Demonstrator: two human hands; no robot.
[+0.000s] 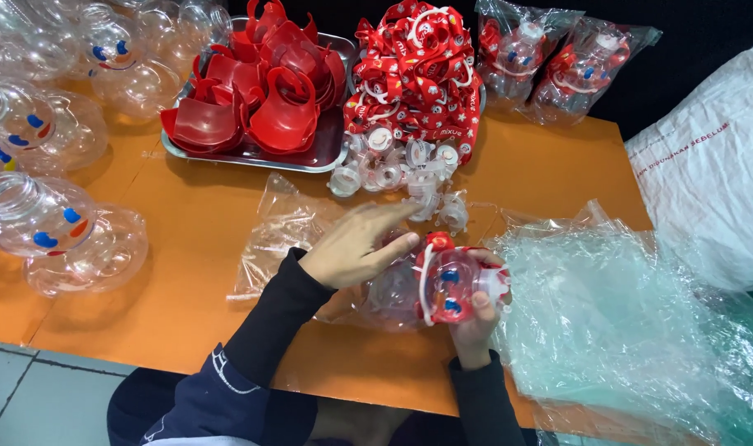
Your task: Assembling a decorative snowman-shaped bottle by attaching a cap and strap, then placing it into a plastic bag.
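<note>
My right hand (474, 318) grips a clear bear-shaped plastic bottle (442, 285) with a red collar and strap, lying on its side over the orange table (186, 272). My left hand (361, 244) rests on the bottle's clear body, fingers stretched toward the pile of clear caps (401, 169). A thin clear plastic bag (281, 227) lies under and around the bottle; whether the bottle is inside it I cannot tell.
A metal tray (252, 153) holds red plastic collars (256, 87). Red patterned straps (418, 70) are heaped behind the caps. Several empty clear bear bottles (58, 227) lie left. Bagged finished bottles (550, 62) sit at the back. Loose clear bags (624, 314) pile right, beside a white sack (711, 173).
</note>
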